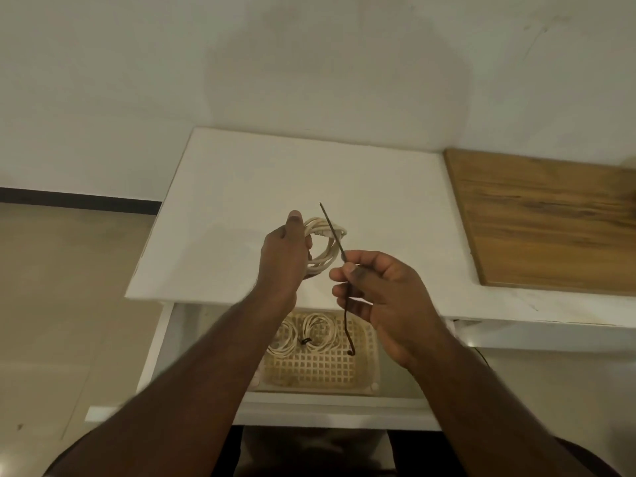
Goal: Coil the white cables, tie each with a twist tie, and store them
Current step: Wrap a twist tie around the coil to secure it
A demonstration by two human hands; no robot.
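No readable text, labels, brands or numbers anywhere: none on the cable (323,242) in the left hand (282,256), the tie (335,235), or the basket (309,366) below.

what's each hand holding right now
Left hand: closed around the coiled white cable, held above the white table.
Right hand: pinching the dark twist tie between thumb and fingers.

The surface (275,173) looks matt white and smooth, and beside it lies a board (557,222) of brown wood with streaky grain. The cable (323,242) has a smooth, off-white plastic look, the tie (332,228) is dark and dull, and the basket (320,366) is cream plastic lattice.
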